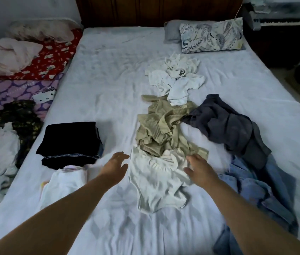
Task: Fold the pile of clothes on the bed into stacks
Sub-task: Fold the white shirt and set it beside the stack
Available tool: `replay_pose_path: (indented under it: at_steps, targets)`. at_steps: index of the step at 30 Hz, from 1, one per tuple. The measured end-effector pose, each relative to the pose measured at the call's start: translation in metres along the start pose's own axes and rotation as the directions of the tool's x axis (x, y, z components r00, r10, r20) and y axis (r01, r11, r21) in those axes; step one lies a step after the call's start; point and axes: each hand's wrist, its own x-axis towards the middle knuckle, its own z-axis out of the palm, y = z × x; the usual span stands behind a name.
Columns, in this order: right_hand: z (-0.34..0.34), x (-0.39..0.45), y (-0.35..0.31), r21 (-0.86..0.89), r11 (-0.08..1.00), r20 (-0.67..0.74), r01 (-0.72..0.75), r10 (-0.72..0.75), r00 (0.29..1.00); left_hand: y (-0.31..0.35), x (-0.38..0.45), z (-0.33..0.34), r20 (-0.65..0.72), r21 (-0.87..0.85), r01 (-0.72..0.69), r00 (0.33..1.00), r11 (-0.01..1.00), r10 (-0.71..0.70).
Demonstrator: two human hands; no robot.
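**Both hands reaching over cream shirt**

We see left hand (115,165) and right hand (199,167) with fingers loosely spread, holding nothing, either side of the cream shirt (154,186) at 6 o'clock on the bed (108,80). Khaki garment (160,129) sits centre, white tops (176,80) at 12, grey garment (226,126) at 3, denim (255,190) at 4, folded dark stack (70,142) at 9.

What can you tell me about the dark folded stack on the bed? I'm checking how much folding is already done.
The dark folded stack sits on the pale sheet toward the bed's left edge, left of the unfolded clothes. It looks like several black or dark navy garments folded flat and squared, with a blue denim-like edge showing low on its near side and right side. A white folded garment lies against its near edge. Neither hand touches it; the left hand hovers just to its right.
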Motion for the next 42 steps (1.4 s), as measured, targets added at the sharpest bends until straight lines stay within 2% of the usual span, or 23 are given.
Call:
replay_pose_path:
  at_steps: [5,11,13,15,17,19,21,23,25,27,29,31,34,36,39,42]
  targets:
    - [0.068,0.017,0.026,0.018,1.000,0.159,0.004,-0.007,0.987,-0.015,0.002,0.067,0.127,-0.011,0.055,0.990,0.998,-0.054]
    - [0.154,0.035,0.056,-0.043,0.997,0.317,0.057,-0.040,0.948,-0.036,0.001,0.152,0.284,-0.062,0.124,0.953,0.990,-0.102]
    - [0.183,0.034,0.065,-0.080,0.992,0.365,0.098,-0.062,0.929,-0.044,-0.002,0.179,0.326,-0.035,0.124,0.939,0.992,-0.106]
    - [0.207,0.032,0.074,-0.081,0.988,0.368,0.134,-0.095,0.925,-0.054,-0.007,0.199,0.381,0.034,0.056,0.922,0.998,-0.064]
    - [0.227,0.031,0.082,-0.085,0.982,0.340,0.169,-0.131,0.931,-0.067,-0.012,0.214,0.458,0.170,-0.097,0.889,0.981,0.008]
    - [0.235,0.031,0.086,-0.135,0.968,0.238,0.210,-0.174,0.956,-0.082,-0.016,0.226,0.443,0.263,-0.251,0.889,0.932,0.114]
    - [0.239,0.032,0.092,-0.145,0.956,0.117,0.256,-0.241,0.963,-0.088,-0.018,0.233,0.389,0.244,-0.286,0.904,0.927,0.176]
    - [0.239,0.033,0.098,-0.125,0.951,0.041,0.283,-0.280,0.959,-0.084,-0.016,0.232,0.253,0.238,-0.337,0.927,0.911,0.277]
    - [0.234,0.037,0.100,-0.079,0.950,-0.013,0.301,-0.303,0.953,-0.080,-0.010,0.228,0.165,0.221,-0.352,0.933,0.910,0.321]
    - [0.223,0.040,0.099,-0.020,0.959,-0.027,0.284,-0.285,0.958,-0.077,-0.004,0.218,0.173,0.153,-0.338,0.934,0.929,0.311]
    - [0.208,0.040,0.096,0.028,0.967,0.058,0.253,-0.254,0.965,-0.069,-0.004,0.204,0.222,0.074,-0.273,0.942,0.959,0.251]
    - [0.192,0.034,0.091,-0.043,0.970,0.233,0.241,-0.225,0.946,-0.060,-0.007,0.185,0.271,0.056,-0.204,0.945,0.977,0.182]
    - [0.174,0.017,0.086,-0.066,0.972,0.426,0.224,-0.176,0.888,-0.054,-0.017,0.162,0.362,0.125,-0.178,0.924,0.976,0.122]
    - [0.163,-0.001,0.078,-0.038,0.977,0.461,0.209,-0.169,0.871,-0.053,-0.033,0.148,0.424,0.184,-0.190,0.900,0.964,0.096]
    - [0.154,-0.035,0.065,-0.014,0.982,0.518,0.189,-0.154,0.841,-0.057,-0.063,0.141,0.549,0.273,-0.252,0.833,0.928,0.065]
    - [0.158,-0.073,0.050,-0.024,0.974,0.616,0.224,-0.162,0.771,-0.055,-0.098,0.141,0.725,0.280,-0.290,0.689,0.915,-0.003]
